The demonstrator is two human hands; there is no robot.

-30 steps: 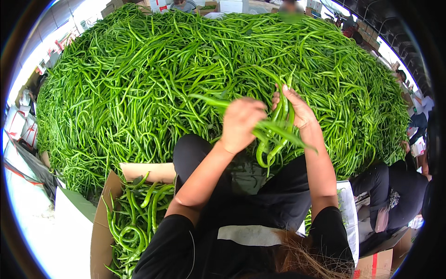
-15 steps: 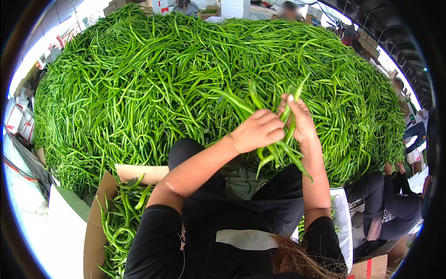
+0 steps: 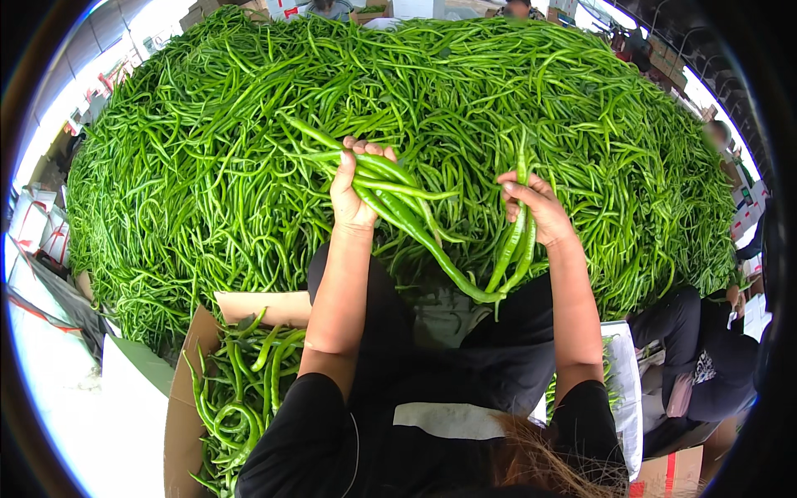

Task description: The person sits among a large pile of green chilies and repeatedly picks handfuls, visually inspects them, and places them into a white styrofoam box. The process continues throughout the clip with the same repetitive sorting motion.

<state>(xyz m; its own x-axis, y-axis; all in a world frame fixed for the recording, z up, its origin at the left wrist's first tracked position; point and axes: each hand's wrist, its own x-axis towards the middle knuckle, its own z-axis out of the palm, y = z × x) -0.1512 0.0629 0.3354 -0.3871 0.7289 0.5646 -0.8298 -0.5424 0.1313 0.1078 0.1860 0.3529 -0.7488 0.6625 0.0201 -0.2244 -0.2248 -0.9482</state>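
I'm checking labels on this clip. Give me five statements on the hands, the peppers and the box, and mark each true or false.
1. The left hand grips a bunch of long green peppers. True.
2. The right hand is empty. False: it holds a few peppers that hang down from it.
3. The cardboard box at the lower left holds green peppers. True.
4. The big pile in front is of red peppers. False: they are all green.
5. The two hands are clasped together. False: they are apart, each with its own bunch.
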